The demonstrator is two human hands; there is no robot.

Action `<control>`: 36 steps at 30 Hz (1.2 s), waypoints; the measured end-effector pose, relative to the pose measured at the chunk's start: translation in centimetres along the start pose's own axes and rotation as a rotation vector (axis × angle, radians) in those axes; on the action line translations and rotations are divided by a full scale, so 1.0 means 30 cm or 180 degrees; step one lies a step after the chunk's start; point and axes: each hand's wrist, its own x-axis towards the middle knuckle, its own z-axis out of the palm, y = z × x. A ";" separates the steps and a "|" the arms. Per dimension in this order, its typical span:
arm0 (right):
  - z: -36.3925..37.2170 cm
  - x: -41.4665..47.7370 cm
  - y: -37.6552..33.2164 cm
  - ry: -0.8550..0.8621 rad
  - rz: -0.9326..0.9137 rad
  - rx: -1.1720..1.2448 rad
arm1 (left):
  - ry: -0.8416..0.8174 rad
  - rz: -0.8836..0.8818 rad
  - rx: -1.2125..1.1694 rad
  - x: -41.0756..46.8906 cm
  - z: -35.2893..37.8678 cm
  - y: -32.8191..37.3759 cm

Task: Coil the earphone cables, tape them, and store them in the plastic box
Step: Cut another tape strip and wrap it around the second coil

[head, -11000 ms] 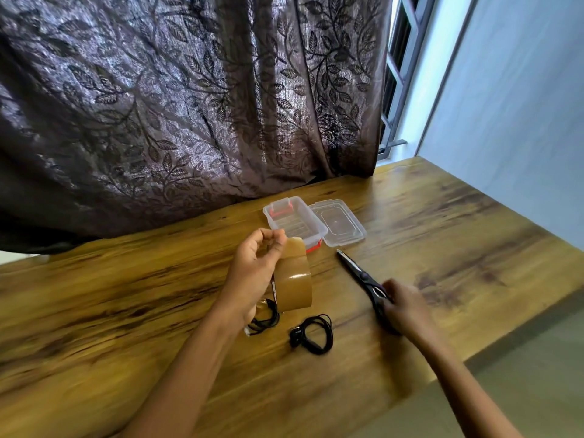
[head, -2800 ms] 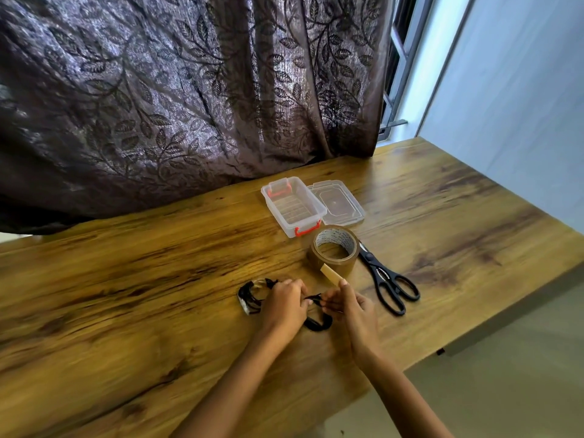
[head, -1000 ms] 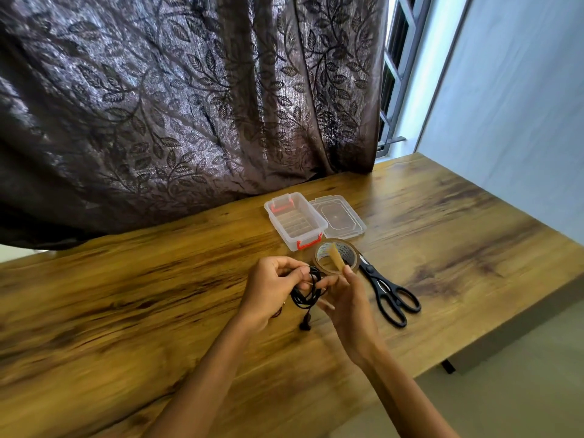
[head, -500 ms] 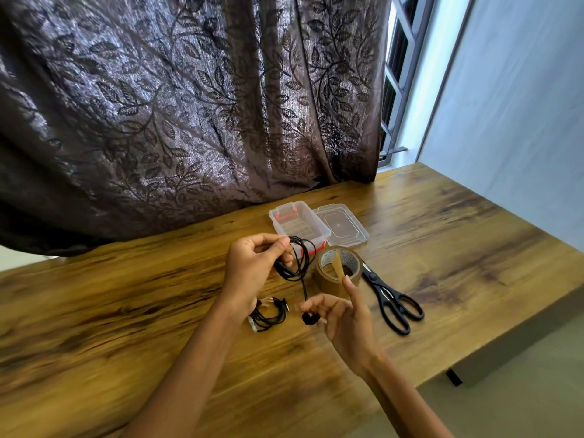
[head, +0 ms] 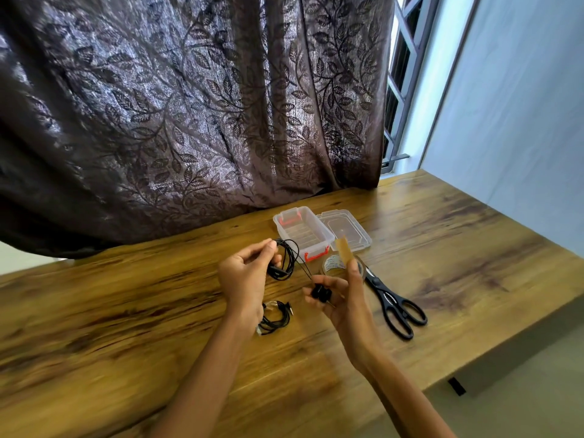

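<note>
My left hand (head: 245, 275) pinches a black coiled earphone cable (head: 286, 259) above the table. A strand runs from the coil down to black earbuds (head: 319, 294), which my right hand (head: 343, 298) holds. A cut strip of brown tape (head: 343, 252) sticks up from a right fingertip. A second coiled earphone (head: 275, 319) lies on the table below my left hand. The clear plastic box (head: 322, 237) with red clips stands open behind, its lid (head: 347, 229) beside it on the right.
A roll of brown tape (head: 333, 265) lies behind my right hand. Black scissors (head: 395, 303) lie to its right. A dark leaf-patterned curtain (head: 189, 105) hangs behind the wooden table (head: 110, 327). The table's front edge runs along the lower right.
Both hands have lifted one earphone coil off the table. My right hand has moved from the coil to the dangling earbuds, with the tape strip still on its finger.
</note>
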 end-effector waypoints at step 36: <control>0.149 -0.061 -0.074 0.0007 0.0740 0.2688 | 0.0902 0.0199 -0.1069 -0.096 0.058 -0.029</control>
